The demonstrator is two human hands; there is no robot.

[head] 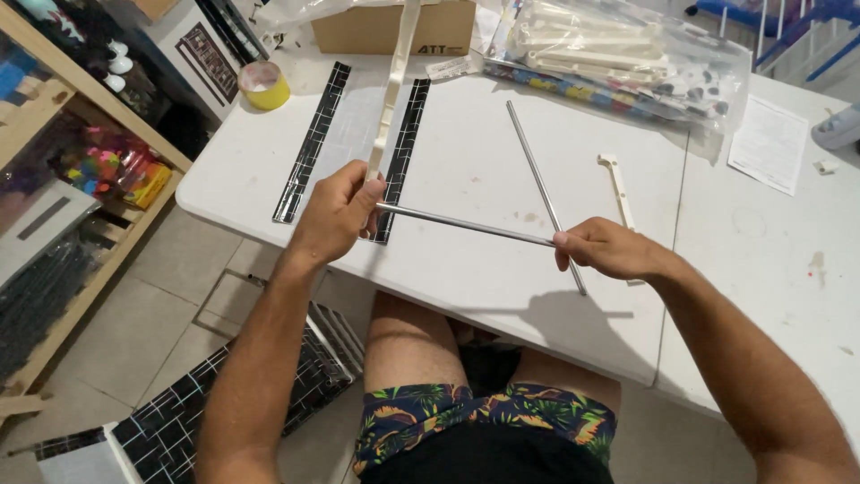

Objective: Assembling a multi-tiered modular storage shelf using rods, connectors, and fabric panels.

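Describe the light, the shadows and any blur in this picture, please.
Head view: bright, even light on the white table; soft shadow under the right hand and the metal rod it shares with the left hand; edges bend slightly from the wide lens; no evident motion blur.

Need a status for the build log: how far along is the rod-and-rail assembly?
Early. Done: parts are laid out, with a clear panel edged by two black patterned strips on the white table.
In hand: the left hand holds a cream plastic rail upright; the right hand holds a thin metal rod with its end at the rail.
Left: a second metal rod, a small cream bracket and bagged parts lie untouched.
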